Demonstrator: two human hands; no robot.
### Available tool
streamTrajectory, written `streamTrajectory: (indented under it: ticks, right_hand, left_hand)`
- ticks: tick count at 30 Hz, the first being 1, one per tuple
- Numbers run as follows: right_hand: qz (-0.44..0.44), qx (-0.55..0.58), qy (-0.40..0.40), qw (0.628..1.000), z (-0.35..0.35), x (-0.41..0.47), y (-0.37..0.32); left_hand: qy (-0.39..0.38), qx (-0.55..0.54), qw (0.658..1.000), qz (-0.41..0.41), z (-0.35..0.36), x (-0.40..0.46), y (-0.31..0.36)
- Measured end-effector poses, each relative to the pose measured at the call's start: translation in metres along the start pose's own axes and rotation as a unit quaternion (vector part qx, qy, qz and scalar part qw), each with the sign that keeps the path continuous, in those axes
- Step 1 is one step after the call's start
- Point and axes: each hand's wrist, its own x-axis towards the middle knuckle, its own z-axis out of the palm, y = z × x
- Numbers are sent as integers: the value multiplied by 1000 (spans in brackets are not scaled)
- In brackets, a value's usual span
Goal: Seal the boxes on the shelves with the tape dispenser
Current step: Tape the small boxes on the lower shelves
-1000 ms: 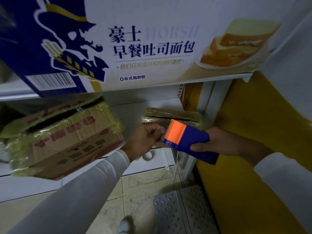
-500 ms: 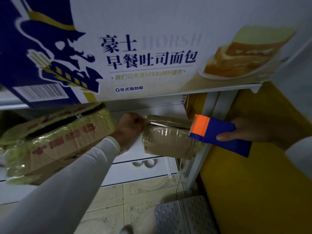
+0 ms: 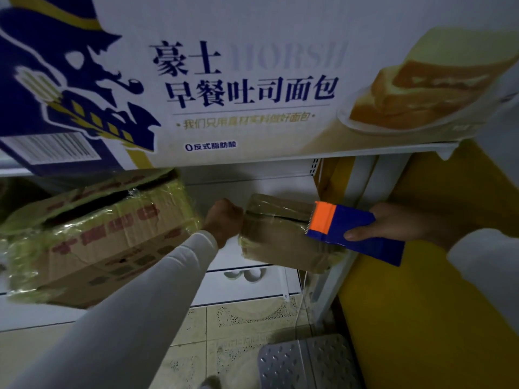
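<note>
Clearly the small brown box [image 3: 283, 237] on the lower shelf [image 3: 252, 282] is the one being taped. The right hand [image 3: 398, 223] grips the blue-and-orange tape dispenser [image 3: 354, 231] at its top seam, while the left hand [image 3: 224, 220] is fisted against its left end. Likely risks: the light box sliding, or the tape wrinkling. Dim light hides the tape strip and the left fingertips.

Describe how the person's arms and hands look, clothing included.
Both arms wear long, plain, light grey-white sleeves that end at the wrists, the left sleeve smooth and close-fitting, the right sleeve looser at the cuff. The left hand and right hand are bare: no gloves, rings, watch or markings show.
</note>
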Motion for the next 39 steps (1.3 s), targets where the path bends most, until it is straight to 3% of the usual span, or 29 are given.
streamTrajectory:
  ticks: [8, 11, 13, 15, 18, 23, 25, 28, 30, 33, 39]
  right_hand:
    - [-1, 20, 15, 1000, 8, 8, 13]
    - [-4, 28, 15, 999, 10, 9, 17]
    - [-9, 31, 11, 999, 13, 9, 21]
    - [-16, 35, 10, 999, 16, 9, 25]
    - [-22, 34, 34, 999, 17, 12, 30]
    - [-20, 52, 40, 998, 20, 12, 32]
    - [-21, 56, 35, 998, 22, 9, 33]
    - [-14, 60, 34, 998, 27, 4, 36]
    - [-16, 68, 31, 997, 31, 3, 35]
    - [-46, 94, 31, 994, 38, 3, 31]
    - [-46, 101, 1, 994, 36, -6, 38]
  left_hand:
    - [9, -244, 967, -73, 14, 4, -12]
    - [99, -95, 990, 29, 15, -8, -9]
    - [134, -13, 982, 136, 23, -21, -7]
    - [150, 3, 970, 190, 30, -30, -8]
    - [153, 17, 966, 210, 33, -34, -14]
    - [65, 110, 976, 176, 29, -30, -10]
    - [69, 188, 956, 215, 31, -33, -6]
    - [60, 276, 891, 355, 47, -33, 8]
    - [19, 331, 869, 367, 59, -25, 16]
    - [20, 404, 836, 371, 64, -8, 14]
    - [-15, 407, 813, 416, 54, 4, 13]
